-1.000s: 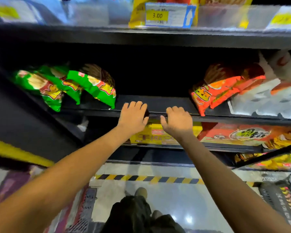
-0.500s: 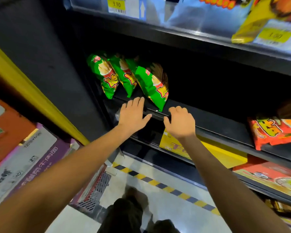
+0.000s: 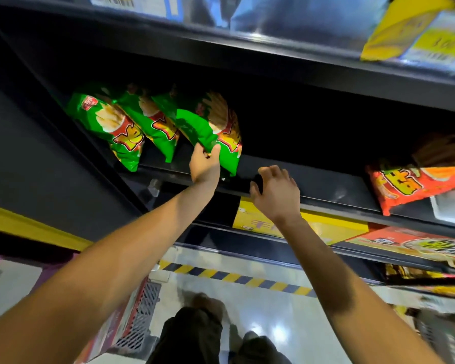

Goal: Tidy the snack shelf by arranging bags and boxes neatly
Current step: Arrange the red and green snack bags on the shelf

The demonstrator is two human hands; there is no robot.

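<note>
Three green snack bags lean in a row at the left end of the black shelf [image 3: 326,187]. My left hand [image 3: 204,165] grips the lower edge of the rightmost green bag [image 3: 210,127]. The other two green bags [image 3: 108,122] [image 3: 153,119] lean to its left. My right hand [image 3: 275,191] hovers at the shelf's front lip with loosely curled fingers and holds nothing. An orange-red snack bag [image 3: 415,182] lies at the right end of the same shelf.
Between the green bags and the orange bag the shelf is dark and bare. A yellow box [image 3: 286,224] and an orange pack [image 3: 418,245] sit on the shelf below. Price tags [image 3: 441,43] line the shelf above. A striped floor strip [image 3: 247,278] runs below.
My left hand has left the shelf lip and taken hold of the rightmost green bag. My right hand has lifted slightly off the lip. The view has swung left and tilted.
</note>
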